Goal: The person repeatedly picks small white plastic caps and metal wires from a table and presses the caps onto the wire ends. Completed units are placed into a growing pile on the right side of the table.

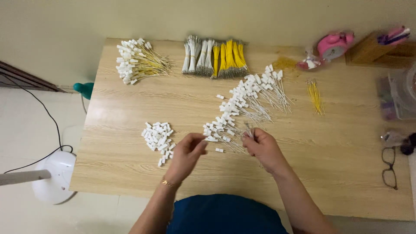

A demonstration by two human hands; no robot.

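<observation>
My left hand (189,151) pinches a small white connector at its fingertips, just right of a loose pile of white connectors (157,136). My right hand (262,147) grips a thin bunch of white wires (248,130) that stick up from its fingers. Between the two hands lies the near end of a long row of white wires with connectors (242,106), running diagonally to the upper right. One stray white connector (219,150) rests on the wooden table (130,164) below the hands.
At the back are a heap of yellow wires with white connectors (138,60) and bundles of white and yellow wires (215,57). A small yellow wire bunch (315,96), a pink clock (333,45), glasses (389,167) and a white fan base (54,175) surround the work area.
</observation>
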